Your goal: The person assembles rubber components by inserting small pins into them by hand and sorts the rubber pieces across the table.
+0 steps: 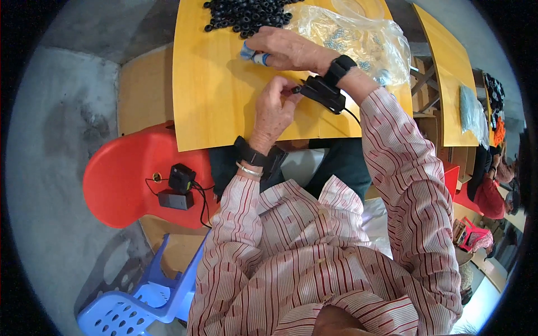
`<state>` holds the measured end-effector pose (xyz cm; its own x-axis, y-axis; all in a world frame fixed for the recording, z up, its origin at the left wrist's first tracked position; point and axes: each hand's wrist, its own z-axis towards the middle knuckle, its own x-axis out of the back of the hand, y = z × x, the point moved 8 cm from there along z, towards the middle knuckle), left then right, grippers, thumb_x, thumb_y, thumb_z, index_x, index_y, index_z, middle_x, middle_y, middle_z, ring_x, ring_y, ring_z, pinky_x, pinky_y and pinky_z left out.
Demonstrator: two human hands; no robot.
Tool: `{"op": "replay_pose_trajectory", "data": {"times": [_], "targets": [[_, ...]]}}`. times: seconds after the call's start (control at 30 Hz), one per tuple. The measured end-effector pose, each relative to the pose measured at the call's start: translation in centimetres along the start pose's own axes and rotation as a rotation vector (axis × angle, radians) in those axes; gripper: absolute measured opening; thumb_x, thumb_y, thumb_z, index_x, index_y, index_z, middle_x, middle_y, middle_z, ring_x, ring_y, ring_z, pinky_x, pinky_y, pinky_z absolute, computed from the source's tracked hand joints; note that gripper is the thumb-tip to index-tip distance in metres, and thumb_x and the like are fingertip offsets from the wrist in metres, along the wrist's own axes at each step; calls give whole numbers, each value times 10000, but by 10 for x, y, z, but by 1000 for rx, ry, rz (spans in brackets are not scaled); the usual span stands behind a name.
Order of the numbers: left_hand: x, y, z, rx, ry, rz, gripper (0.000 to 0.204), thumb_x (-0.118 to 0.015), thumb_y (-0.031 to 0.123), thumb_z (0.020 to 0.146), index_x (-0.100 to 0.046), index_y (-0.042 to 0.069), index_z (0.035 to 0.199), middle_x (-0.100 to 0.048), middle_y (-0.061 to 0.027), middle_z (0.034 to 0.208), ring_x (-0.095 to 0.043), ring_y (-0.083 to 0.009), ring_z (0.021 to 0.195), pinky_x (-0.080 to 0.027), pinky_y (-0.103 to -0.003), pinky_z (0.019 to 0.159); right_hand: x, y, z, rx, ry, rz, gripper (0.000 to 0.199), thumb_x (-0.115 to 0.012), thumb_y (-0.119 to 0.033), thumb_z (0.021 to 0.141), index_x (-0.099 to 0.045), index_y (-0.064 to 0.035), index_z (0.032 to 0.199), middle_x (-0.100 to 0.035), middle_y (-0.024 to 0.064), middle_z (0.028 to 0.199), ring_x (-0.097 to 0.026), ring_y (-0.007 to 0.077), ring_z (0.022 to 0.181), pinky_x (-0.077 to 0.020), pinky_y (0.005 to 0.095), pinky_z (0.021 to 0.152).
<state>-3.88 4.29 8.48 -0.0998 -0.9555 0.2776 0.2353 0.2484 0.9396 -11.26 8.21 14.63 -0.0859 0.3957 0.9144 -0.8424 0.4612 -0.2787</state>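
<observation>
Over the yellow table, my left hand [273, 111] is closed, thumb and fingertips pinching a small black piece [296, 89]. Its exact shape is hard to make out against the black wrist device [322, 94] beside it. My right hand [291, 49] reaches across, just in front of a pile of small black ring-shaped parts [249, 14]. Its fingers are bent together, with blue and white wraps [255, 57] near the tips. Whatever they hold, if anything, is hidden. To the right of that hand lies a clear plastic bag [386, 42] with small shiny metal parts.
A red chair [123, 173] at left carries black boxes [178, 190] with cables. Below it stands a blue plastic stool [126, 311]. A thin cable runs from the right wrist device. Another yellow table [448, 73] stands at right, with people [490, 196] beyond.
</observation>
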Motion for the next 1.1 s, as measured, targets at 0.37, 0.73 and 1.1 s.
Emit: {"op": "replay_pose_trajectory", "data": {"times": [0.37, 0.73, 1.1], "targets": [[7, -22, -4, 144, 109, -407, 218, -654, 81, 820, -495, -1, 945, -587, -53, 785, -556, -95, 704, -451, -229, 634, 24, -8, -101, -382, 169, 233, 221, -584, 44, 739, -508, -17, 937, -637, 120, 889, -647, 296, 855, -538, 365, 738], [-1, 13, -17, 212, 22, -582, 211, -620, 57, 840, -474, -20, 971, -562, -54, 824, -554, -85, 745, -436, -207, 656, 48, -62, -114, -211, 341, 76, 274, -607, -2, 716, -485, -27, 960, -558, 115, 780, -581, 298, 792, -499, 372, 660], [-4, 74, -32, 222, -111, -685, 186, -600, 74, 866, -491, 13, 1003, -583, -74, 880, -570, -132, 777, -453, -256, 738, 77, -85, -153, -365, 563, 462, 489, -690, -118, 776, -503, -93, 1226, -644, 31, 939, -606, 187, 824, -499, 302, 754]]}}
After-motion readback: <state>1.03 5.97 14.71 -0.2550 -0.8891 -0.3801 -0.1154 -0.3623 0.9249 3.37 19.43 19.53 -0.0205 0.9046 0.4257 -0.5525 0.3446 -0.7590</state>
